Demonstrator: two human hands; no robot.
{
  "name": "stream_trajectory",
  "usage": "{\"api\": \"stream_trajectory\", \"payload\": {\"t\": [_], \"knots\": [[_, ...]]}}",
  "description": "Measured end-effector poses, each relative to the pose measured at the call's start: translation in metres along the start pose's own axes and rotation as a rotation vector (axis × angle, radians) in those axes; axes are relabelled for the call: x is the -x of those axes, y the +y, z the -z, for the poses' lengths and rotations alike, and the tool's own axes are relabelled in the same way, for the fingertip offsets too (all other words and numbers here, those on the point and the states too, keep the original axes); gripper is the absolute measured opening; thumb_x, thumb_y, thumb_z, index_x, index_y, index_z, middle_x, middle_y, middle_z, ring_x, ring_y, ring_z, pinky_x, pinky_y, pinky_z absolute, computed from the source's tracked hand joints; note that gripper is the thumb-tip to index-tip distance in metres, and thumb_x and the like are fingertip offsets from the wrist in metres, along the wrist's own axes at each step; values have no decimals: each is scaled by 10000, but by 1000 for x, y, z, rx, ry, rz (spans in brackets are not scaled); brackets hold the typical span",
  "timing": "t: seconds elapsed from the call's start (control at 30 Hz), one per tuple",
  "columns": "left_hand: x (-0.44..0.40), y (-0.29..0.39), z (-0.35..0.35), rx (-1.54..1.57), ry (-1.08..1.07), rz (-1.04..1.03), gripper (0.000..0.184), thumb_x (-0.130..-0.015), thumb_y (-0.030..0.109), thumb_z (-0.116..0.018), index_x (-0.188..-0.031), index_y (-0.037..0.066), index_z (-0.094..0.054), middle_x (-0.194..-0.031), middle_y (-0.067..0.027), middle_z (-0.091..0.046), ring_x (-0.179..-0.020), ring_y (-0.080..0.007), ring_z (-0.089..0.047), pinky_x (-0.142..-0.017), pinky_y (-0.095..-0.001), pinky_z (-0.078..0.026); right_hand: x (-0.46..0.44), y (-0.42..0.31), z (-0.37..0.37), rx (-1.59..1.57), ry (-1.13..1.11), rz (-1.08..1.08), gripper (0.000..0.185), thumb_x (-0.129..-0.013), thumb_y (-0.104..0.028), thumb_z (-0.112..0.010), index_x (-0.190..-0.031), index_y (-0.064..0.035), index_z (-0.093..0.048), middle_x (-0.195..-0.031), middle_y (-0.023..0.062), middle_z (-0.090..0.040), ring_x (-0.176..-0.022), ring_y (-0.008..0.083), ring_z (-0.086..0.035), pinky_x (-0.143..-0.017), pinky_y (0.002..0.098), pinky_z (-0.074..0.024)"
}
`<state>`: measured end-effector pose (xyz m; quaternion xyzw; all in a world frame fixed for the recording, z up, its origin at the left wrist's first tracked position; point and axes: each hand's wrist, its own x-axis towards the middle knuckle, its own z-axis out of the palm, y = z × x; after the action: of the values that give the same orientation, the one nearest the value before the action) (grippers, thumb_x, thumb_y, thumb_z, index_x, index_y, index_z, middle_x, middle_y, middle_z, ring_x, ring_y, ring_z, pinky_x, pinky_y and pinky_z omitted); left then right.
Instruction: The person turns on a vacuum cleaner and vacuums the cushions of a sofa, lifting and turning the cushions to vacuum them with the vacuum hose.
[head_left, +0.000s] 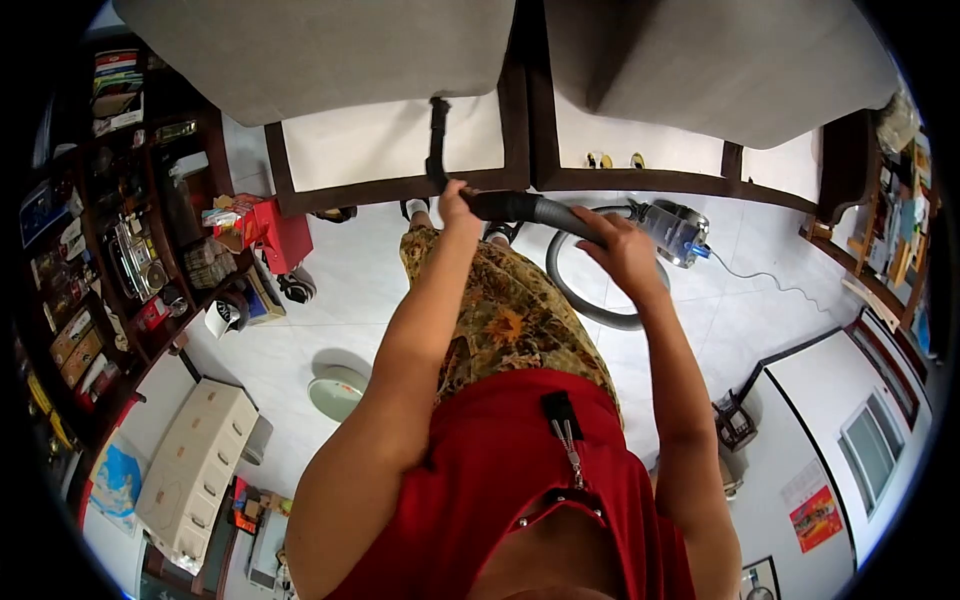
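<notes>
My left hand (457, 206) is closed around the black handle end of a vacuum cleaner hose. From it a black nozzle (437, 140) reaches up to the pale panel (350, 148) of a dark wooden-framed sofa, its tip by the lower edge of a grey cushion (330, 50). My right hand (622, 247) wraps around the grey ribbed hose (562, 215) further back. The hose loops over the floor beside the vacuum cleaner (676, 232), a clear canister with a blue part, standing right of my feet.
A thin cord (765, 276) trails right from the canister. A red box (285, 235) and shoes (296, 288) sit by the shelves (130, 240) on the left. A pale round basin (336, 394) lies on the floor. Small yellow-and-black items (600, 160) rest on the sofa's right panel.
</notes>
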<state>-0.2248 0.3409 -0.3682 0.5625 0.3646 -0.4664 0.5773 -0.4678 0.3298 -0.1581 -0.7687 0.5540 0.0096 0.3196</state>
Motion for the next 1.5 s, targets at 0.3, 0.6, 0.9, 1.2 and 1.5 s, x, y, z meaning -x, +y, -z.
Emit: {"api": "stream_trajectory", "payload": {"t": [0.3,0.6,0.9,1.2,1.5], "knots": [[-95,65,4,-109,32,104,179,-814,124,-611,-733,115,-453,-662,-22,-490,-644,-235,-564,-671,-446,-558,-80,-54,-32,164,100,128,522,-792,-297,-752,-1289,-270,-595,-894,97,-637,-820,276,-662,-735,396,-541],[-43,-30,-30,-100,-71,271,199,-758,144,-647,-750,92,-456,-776,-89,-520,-732,-314,-569,-763,-504,-546,-29,-7,7,163,138,-58,520,-803,-267,-751,-1301,-255,-604,-839,82,-613,-801,293,-642,-678,413,-518],[83,-22,-78,-492,-215,-98,265,-817,38,-640,-1037,32,-492,-730,-84,-523,-553,-222,-540,-524,-366,-490,52,33,13,-84,118,-196,599,-776,-306,-785,-1305,-135,-560,-967,150,-653,-868,350,-639,-781,448,-513],[233,44,-157,-551,-637,-509,484,-924,185,-676,-1279,21,-390,-857,-55,-533,-617,-135,-535,-591,-298,-480,-42,-79,22,-64,543,6,881,-716,-200,-806,-1471,-80,-367,-1193,171,-560,-1037,360,-572,-914,448,-449],[244,139,-212,-507,-678,-711,536,-966,238,-624,-1378,16,-362,-1091,-85,-537,-962,-180,-556,-840,-320,-472,-158,-181,81,132,672,209,603,-853,-141,-568,-1438,-150,-420,-867,66,-551,-803,252,-620,-711,366,-506]]}}
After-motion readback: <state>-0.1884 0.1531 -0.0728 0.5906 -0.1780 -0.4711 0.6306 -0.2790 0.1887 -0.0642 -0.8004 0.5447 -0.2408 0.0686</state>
